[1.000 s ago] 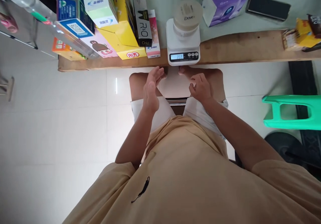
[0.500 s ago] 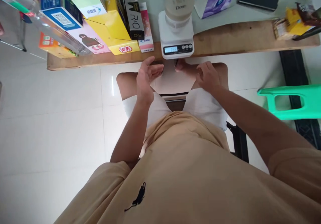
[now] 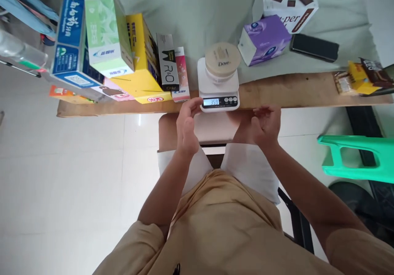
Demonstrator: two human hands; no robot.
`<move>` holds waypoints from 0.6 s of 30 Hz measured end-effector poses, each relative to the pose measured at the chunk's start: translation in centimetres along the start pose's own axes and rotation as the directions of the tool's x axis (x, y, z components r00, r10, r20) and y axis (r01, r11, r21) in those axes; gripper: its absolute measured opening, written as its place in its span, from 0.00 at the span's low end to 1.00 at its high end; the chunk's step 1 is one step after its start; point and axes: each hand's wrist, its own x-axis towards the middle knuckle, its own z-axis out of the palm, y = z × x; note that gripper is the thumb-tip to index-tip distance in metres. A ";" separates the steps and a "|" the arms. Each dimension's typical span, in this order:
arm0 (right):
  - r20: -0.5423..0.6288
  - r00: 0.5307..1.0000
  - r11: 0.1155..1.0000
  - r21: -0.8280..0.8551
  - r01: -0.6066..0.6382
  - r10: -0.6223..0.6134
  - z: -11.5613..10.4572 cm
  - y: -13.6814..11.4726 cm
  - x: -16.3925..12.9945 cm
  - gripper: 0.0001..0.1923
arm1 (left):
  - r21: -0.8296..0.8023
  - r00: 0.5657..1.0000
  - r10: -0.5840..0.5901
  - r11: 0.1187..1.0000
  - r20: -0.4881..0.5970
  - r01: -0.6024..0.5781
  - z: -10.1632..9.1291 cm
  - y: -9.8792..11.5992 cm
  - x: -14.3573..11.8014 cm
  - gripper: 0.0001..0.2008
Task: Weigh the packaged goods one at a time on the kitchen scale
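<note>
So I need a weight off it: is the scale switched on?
On. The scale has its display lit with digits, seemingly 359, with the Dove jar standing on its platform.

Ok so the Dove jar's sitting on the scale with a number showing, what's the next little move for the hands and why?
Probably lift the Dove jar off the scale. The display shows a settled reading of 359, and both hands are empty and open: the left hand is at the scale's front left corner, the right hand just below the board edge.

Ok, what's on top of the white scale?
A round cream-lidded Dove jar sits on the white digital scale, display reading 359. The jar covers most of the weighing platform.
</note>
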 end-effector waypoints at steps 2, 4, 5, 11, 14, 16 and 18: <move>-0.010 1.000 0.996 0.083 -0.024 0.025 0.6 -1.2 1.3 0.22 | 0.036 1.000 0.022 0.999 -0.004 -0.021 0.6 -0.4 1.8 0.33; -0.007 0.999 0.985 0.169 -0.033 0.035 1.2 -2.7 3.1 0.24 | 0.066 0.999 0.030 0.997 -0.016 -0.029 1.1 -0.8 3.9 0.33; -0.003 0.999 0.980 0.195 -0.031 0.032 1.5 -3.5 4.1 0.25 | 0.074 0.999 0.030 0.997 -0.025 -0.028 1.4 -1.0 5.0 0.34; 0.078 0.997 0.975 0.220 0.010 -0.028 3.7 -6.4 10.7 0.32 | 0.084 0.999 -0.037 0.996 -0.039 0.041 3.5 -2.0 10.4 0.35; 0.155 0.988 0.969 0.247 -0.012 -0.027 5.0 -6.9 12.7 0.35 | 0.066 0.999 -0.039 0.997 0.012 0.038 3.9 -2.2 10.3 0.32; 0.206 0.978 0.968 0.250 -0.010 -0.043 5.5 -7.3 13.4 0.37 | 0.054 0.998 -0.039 0.998 0.050 0.036 3.9 -2.2 9.4 0.33; 0.231 0.971 0.975 0.220 0.009 -0.061 5.6 -7.7 13.8 0.37 | 0.043 0.994 -0.061 0.997 0.095 0.057 3.9 -2.1 8.5 0.37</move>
